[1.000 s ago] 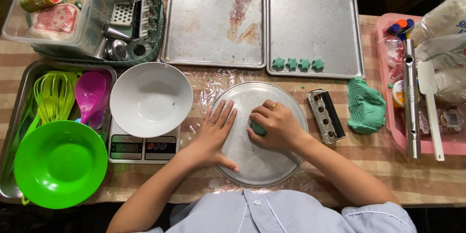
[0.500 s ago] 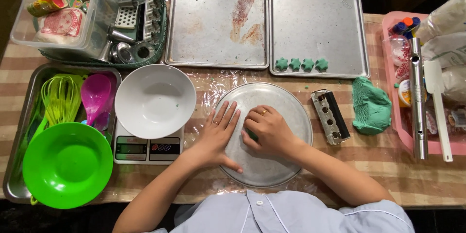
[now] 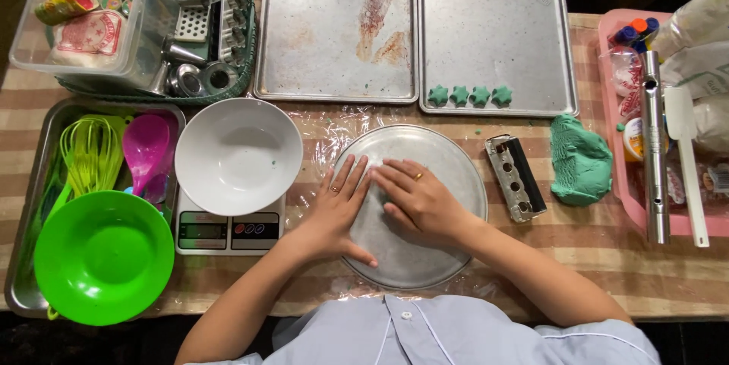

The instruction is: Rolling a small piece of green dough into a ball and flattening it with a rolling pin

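Both my hands lie flat on a round metal plate (image 3: 425,259) at the table's middle, on cling film. My left hand (image 3: 334,209) rests on the plate's left part, fingers spread. My right hand (image 3: 418,198) presses palm down beside it, its fingertips reaching my left fingers. Nothing shows under either palm. To the right of the plate lie a metal mould with holes (image 3: 516,177) and a lump of green dough (image 3: 581,160). Several small green dough stars (image 3: 469,95) sit in a row on the right baking tray (image 3: 493,31).
A second baking tray (image 3: 334,31) stands at the back. A white bowl (image 3: 238,154) sits on a kitchen scale (image 3: 228,232). At the left are a green bowl (image 3: 102,255), pink scoop (image 3: 146,148) and green whisk (image 3: 91,152). A pink tray (image 3: 607,31) holds a metal tube (image 3: 654,145) and white spatula (image 3: 687,160).
My right hand, curled over a green piece a second ago, has flattened and slid left against my left fingers. The green piece no longer shows.
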